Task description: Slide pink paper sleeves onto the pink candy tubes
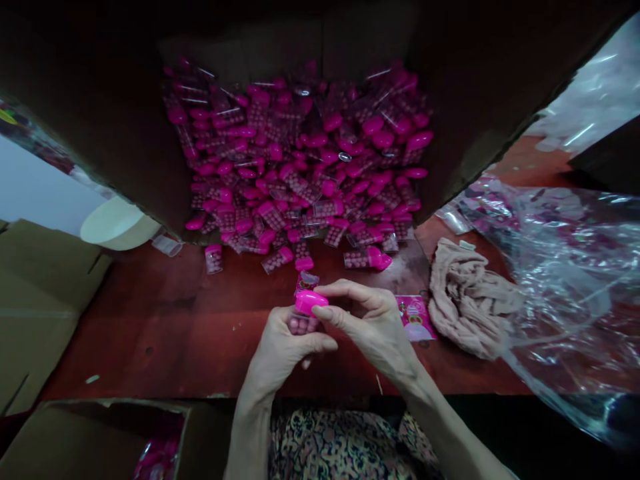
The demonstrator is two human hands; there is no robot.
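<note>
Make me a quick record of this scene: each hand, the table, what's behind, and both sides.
Left hand: holds clear container of pink balls
Right hand: pinches its pink cap
Table: red, pink printed packet on it
Behind: heap of pink-capped containers, mostly in carton
Right side: crumpled cloth beside clear plastic
Left side: pale bowl

Beige cloth (467, 300) (crumpled) at right, pale bowl (117, 225) at left

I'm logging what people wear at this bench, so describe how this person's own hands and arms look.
The left hand and right hand are ungloved, with no watch or bracelet to be seen. The forearms look bare. Between them shows clothing in a busy dark and pale pattern.
</note>
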